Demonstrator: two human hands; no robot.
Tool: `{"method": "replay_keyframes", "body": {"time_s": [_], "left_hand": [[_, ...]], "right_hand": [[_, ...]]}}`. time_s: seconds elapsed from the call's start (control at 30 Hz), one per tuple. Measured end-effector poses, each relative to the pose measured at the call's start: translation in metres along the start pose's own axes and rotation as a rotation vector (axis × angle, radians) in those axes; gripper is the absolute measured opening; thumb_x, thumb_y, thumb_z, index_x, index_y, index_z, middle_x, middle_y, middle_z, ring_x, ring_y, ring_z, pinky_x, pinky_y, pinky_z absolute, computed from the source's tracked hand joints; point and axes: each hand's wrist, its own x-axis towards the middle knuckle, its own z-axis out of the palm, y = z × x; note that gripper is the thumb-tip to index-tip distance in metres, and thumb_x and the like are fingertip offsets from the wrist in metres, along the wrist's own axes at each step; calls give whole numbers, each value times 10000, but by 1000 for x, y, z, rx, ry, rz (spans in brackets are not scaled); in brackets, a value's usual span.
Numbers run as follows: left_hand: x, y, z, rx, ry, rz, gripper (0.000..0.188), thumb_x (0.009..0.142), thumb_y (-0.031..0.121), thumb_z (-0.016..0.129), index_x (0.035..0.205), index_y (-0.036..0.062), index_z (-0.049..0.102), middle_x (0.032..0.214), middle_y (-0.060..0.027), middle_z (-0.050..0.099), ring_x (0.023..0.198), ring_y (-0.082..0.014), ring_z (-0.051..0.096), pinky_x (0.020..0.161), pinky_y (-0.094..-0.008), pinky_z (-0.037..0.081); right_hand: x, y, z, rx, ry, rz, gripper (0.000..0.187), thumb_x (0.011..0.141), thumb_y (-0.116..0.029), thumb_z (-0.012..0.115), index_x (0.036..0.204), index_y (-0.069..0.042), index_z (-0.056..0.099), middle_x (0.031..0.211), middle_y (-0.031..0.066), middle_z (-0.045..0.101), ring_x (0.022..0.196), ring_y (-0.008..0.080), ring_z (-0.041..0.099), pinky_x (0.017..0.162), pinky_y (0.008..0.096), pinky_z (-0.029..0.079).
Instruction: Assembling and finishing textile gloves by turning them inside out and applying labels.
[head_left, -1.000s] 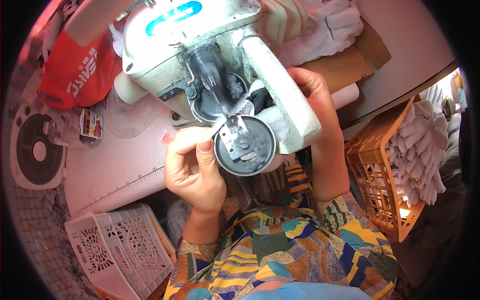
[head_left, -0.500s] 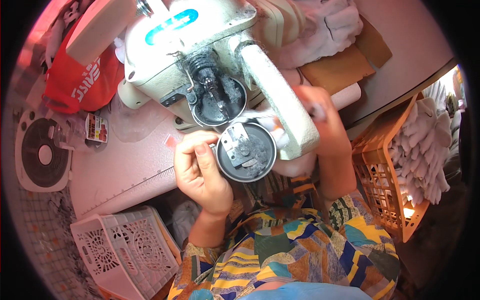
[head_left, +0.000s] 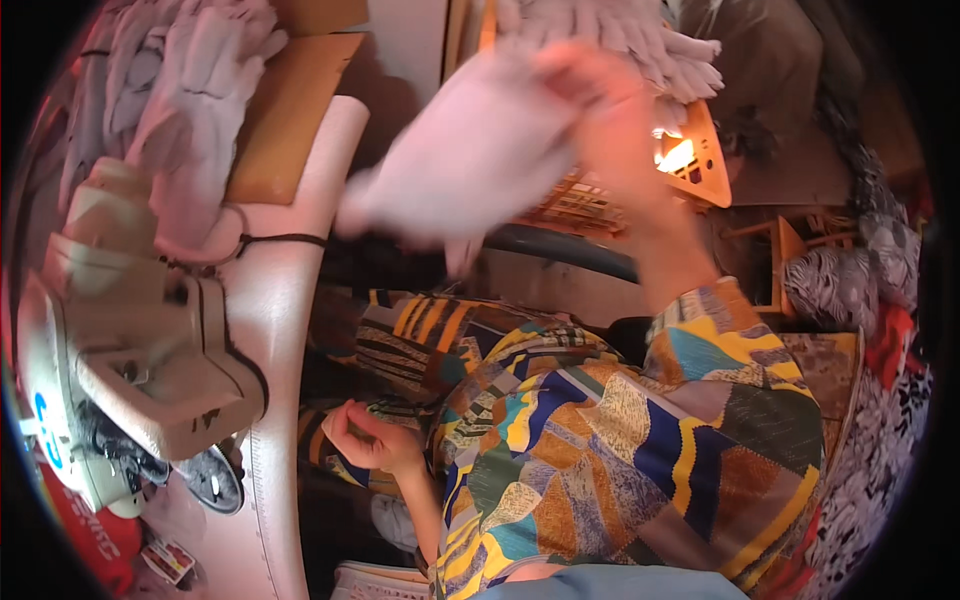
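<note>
My right hand (head_left: 600, 95) is raised at the top middle, its fingers closed on the edge of a white fabric glove (head_left: 470, 150). The glove is smeared by motion and stretches out to the left of the hand, finger-like ends hanging from it. Behind it stands an orange plastic basket (head_left: 712, 165) heaped with similar white gloves (head_left: 640, 40). Low over my lap is my left hand (head_left: 365, 438), its fingers curled in and nothing seen in them. It is apart from the cream sewing machine (head_left: 150, 370) on the left.
The machine stands on a pale worktable (head_left: 275, 400) with a ruler along its near edge. More white gloves (head_left: 195, 110) lie by a brown cardboard piece (head_left: 275, 130) at the back left. Patterned cloth bundles (head_left: 850, 280) lie at the right. A pale crate (head_left: 380, 580) shows at the bottom.
The view has swung right, putting the machine at the left. My right hand has left the machine and lifted a glove toward the basket. My left hand has come off the machine's round plate.
</note>
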Motion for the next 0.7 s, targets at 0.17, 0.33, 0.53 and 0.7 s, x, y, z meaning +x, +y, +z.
{"method": "replay_keyframes", "body": {"time_s": [0.17,0.33,0.53,0.7], "left_hand": [[-4,-17,15,51,-247,7,54,928,-25,532,944,-60,570,859,-150,569,758,-287,552,666,-372,466],[-8,-30,12,142,-385,-84,77,945,36,537,940,-29,578,850,-136,568,790,-308,547,694,-403,434],[-27,-51,9,192,-451,-166,79,938,58,548,925,-13,579,829,-140,562,782,-323,545,691,-416,426],[-31,-59,9,230,-473,-81,53,908,52,559,890,5,576,822,-159,569,779,-366,545,691,-445,427]], "right_hand": [[37,-97,-137,-510,82,69,125,864,-46,663,987,-35,640,903,39,700,821,117,647,732,265,506],[21,-39,-196,-815,-435,704,313,955,-190,603,1223,-30,599,1100,54,655,1022,124,609,925,263,472],[-95,124,-251,-489,-624,1495,527,859,-314,681,1276,-12,568,1175,137,647,1043,237,611,905,371,483],[-44,181,-220,-759,-1397,1283,432,809,-248,690,1151,11,639,1057,181,683,946,272,644,823,399,507]]}}
